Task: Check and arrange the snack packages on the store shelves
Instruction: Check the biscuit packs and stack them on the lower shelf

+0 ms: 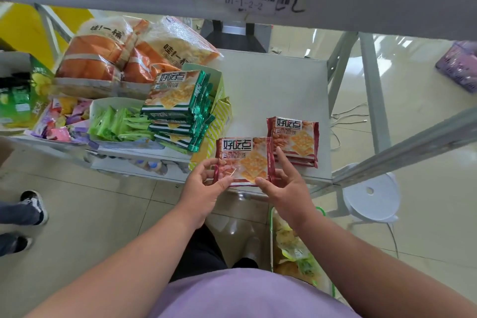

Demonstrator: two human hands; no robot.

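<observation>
A red cracker package (244, 160) sits at the front edge of the white shelf (278, 85). My left hand (206, 190) pinches its lower left corner with thumb and fingers. My right hand (286, 186) holds its right side, thumb on the lower edge and fingers along the side. Behind it to the right lies a small stack of the same red packages (294, 141). A stack of green cracker packages (178, 108) leans at the left.
Orange bread bags (103, 59) stand at the back left beside green sachets in a box (116, 124) and mixed candy (62, 121). A basket of snacks (291, 245) sits on the floor below. A white stool (371, 196) stands right; another person's shoes (31, 206) at left.
</observation>
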